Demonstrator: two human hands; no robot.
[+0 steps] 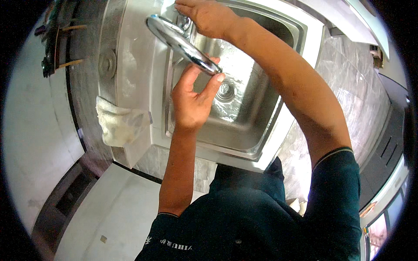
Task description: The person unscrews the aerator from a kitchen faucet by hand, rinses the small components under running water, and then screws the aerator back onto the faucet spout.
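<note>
A curved chrome faucet (180,43) rises at the far left of a stainless steel sink (257,115), its spout reaching over the basin. My left hand (193,98) is at the spout's tip, with the thumb on the near side and fingertips showing behind it. My right hand (213,19) stretches across the far side of the sink, beside the faucet's base and lever (184,21). Its fingers are extended toward the left, and whether the palm touches the lever is hidden. Wet, shiny metal surrounds the round drain (225,92) below my left hand.
A whitish cloth (117,124) hangs over the ledge left of the sink. The sink's pale rim (159,108) runs close to my left forearm. Dark racks with wooden handles (72,63) stand at the far left. Grey tiles (348,82) lie to the right.
</note>
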